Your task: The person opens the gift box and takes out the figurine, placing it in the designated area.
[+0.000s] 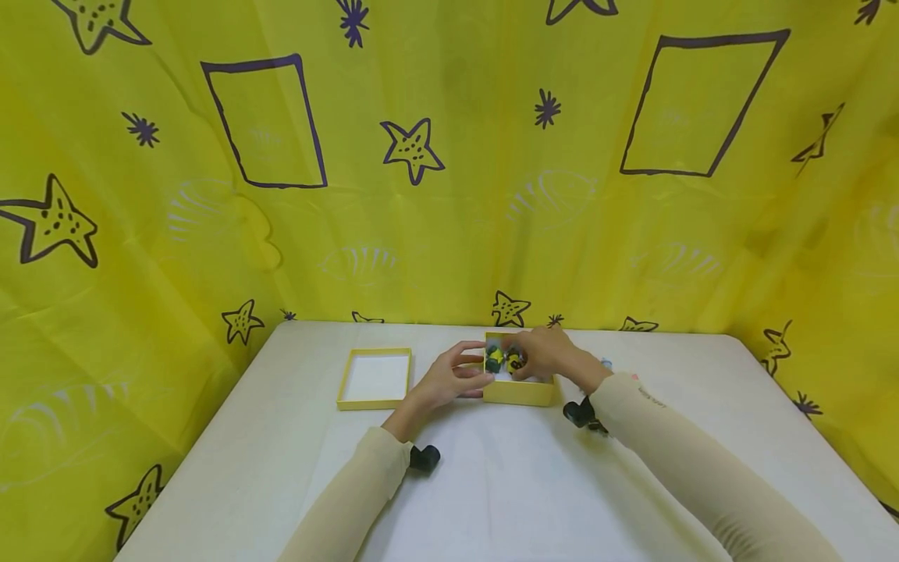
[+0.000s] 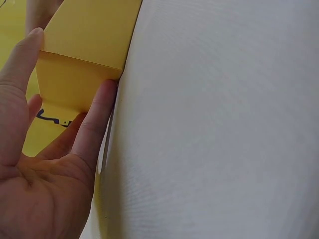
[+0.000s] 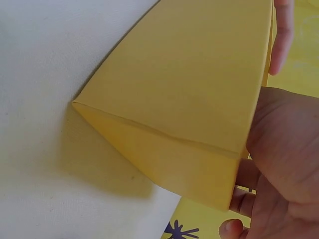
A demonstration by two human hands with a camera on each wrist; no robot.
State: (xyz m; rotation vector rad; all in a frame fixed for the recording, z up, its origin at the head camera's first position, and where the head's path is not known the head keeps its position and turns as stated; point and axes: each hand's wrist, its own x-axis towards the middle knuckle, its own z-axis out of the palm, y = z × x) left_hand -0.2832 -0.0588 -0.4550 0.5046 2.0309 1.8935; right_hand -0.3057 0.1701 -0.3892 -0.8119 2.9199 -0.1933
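Observation:
A yellow box point(image 1: 517, 393) with a white inside stands open on the table. In it, toward the left, lies a small green-and-yellow figure point(image 1: 495, 359). Beside that is a small black-and-yellow figure point(image 1: 515, 361), which my right hand point(image 1: 551, 351) pinches between thumb and fingers inside the box. The right wrist view shows the palm point(image 3: 289, 149) at the box's rim; the fingertips in the box are hidden there. My left hand point(image 1: 449, 377) touches the left end of the box with fairly straight, spread fingers, its thumb point(image 2: 22, 59) at the near corner.
A yellow-rimmed lid point(image 1: 374, 404) with a white inside lies to the left. Small blue point(image 1: 606, 364) and pink point(image 1: 635, 377) things lie right of the box, partly behind my right arm. A yellow patterned curtain point(image 1: 449, 257) hangs behind the white table point(image 1: 485, 484).

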